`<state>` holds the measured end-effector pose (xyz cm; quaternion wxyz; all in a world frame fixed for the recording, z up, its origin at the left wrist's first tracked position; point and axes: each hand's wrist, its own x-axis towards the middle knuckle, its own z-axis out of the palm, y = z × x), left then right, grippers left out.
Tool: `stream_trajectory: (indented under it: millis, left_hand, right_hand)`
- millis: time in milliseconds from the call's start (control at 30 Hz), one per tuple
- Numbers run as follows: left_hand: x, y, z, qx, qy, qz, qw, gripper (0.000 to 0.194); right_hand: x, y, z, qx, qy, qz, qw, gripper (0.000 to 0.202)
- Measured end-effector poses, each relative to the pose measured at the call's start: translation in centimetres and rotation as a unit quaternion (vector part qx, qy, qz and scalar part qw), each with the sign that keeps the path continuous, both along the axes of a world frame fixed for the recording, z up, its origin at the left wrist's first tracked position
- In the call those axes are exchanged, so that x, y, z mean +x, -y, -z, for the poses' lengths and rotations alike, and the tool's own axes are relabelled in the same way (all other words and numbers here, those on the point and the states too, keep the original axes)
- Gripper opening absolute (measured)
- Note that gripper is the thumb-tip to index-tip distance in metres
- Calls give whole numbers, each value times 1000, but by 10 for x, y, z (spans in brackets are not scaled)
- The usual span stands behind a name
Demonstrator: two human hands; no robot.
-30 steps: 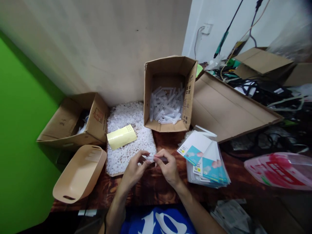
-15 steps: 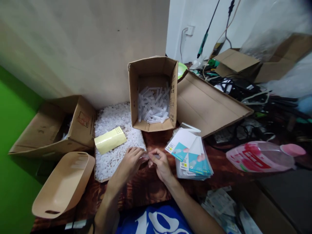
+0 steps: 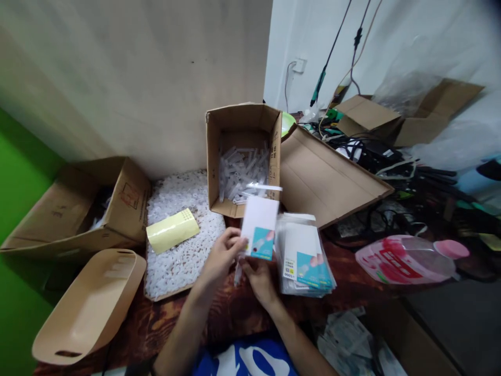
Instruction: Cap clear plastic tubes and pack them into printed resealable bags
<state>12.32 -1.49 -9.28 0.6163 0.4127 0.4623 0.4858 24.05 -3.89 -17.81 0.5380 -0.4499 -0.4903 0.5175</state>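
Note:
My left hand (image 3: 224, 255) is closed on the left edge of a clear plastic bag with a white and teal printed card (image 3: 259, 222) inside, held upright above the table. Just below the card, my right hand (image 3: 259, 281) has its fingers closed by a slim clear plastic piece (image 3: 237, 273), which hangs between the hands. Its fingertips are partly hidden by the bag. To the right lies a stack of similar bagged cards (image 3: 309, 261). A yellow sticker sheet (image 3: 172, 230) rests on a flat cardboard tray of small white pieces (image 3: 176, 274) at the left.
Behind my hands an open carton (image 3: 213, 167) holds many clear plastic pieces. A beige basket (image 3: 84, 308) and another carton (image 3: 129, 201) stand at the left. A pink bottle (image 3: 407, 259) lies to the right, with a cardboard flap (image 3: 332, 175) and tangled cables (image 3: 391, 156) behind.
A bagged card from the top of the stack is now up in my left hand. Both hands were together on a small clear piece before. The view has shifted slightly.

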Motion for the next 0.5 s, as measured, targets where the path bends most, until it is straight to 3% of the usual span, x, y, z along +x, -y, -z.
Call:
stream_trajectory:
  millis: [100,167,267,333,500]
  left_hand:
    - [-52,38,-6,-94,55,-30,994,52]
    - [-80,66,-6,-125,56,-59,989,51]
    - [-105,101,-1,-168,49,-60,983,48]
    - [-113,117,1,-188,48,-48,980,48]
    - [-128,133,3,-175,51,-93,979,51]
  right_hand:
    - [4,2,-17,2,-32,-10,999,38]
    - [-2,-2,-33,6,-69,18,997,33]
    - [-19,-16,-56,36,-153,87,984,33]
    - [-34,-25,-65,42,-196,94,975,33]
    - [-68,-28,-59,10,-177,-42,983,36]
